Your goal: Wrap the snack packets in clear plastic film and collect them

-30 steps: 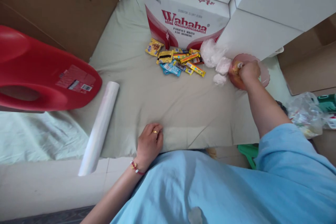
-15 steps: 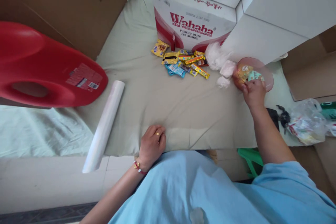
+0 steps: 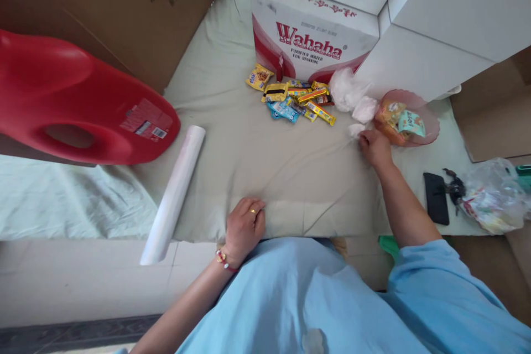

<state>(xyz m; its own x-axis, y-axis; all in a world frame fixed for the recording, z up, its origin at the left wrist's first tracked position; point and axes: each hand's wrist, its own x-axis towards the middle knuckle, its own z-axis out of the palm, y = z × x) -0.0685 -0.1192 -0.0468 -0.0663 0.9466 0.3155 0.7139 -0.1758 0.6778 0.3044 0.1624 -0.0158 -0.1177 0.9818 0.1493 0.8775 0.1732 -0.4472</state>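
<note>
1. Right hand [image 3: 376, 149]: fingers drawn narrow at the small white bundle [image 3: 355, 131]; cannot tell whether they grip it.
2. Small white bundle: on the cloth-covered bench [image 3: 298, 177], beside the pink bowl [image 3: 433, 126] and near two larger white bundles [image 3: 346, 89].
3. Bowl contents: green packet [image 3: 412, 123] and a yellowish packet [image 3: 390, 112].
4. Left hand [image 3: 245, 224]: resting at the bench's front edge, fingers loosely curled; how tightly, cannot tell.
5. Snack packets [image 3: 302, 98]: heaped before the Wahaha carton [image 3: 311, 38].

There are three white plastic bundles [image 3: 345, 89], one pink bowl [image 3: 429, 117], one red jug [image 3: 97, 108], one white roll [image 3: 173, 196] and one Wahaha carton [image 3: 313, 38]. The wrapped snacks [image 3: 313, 95] overlap too much to count.
</note>
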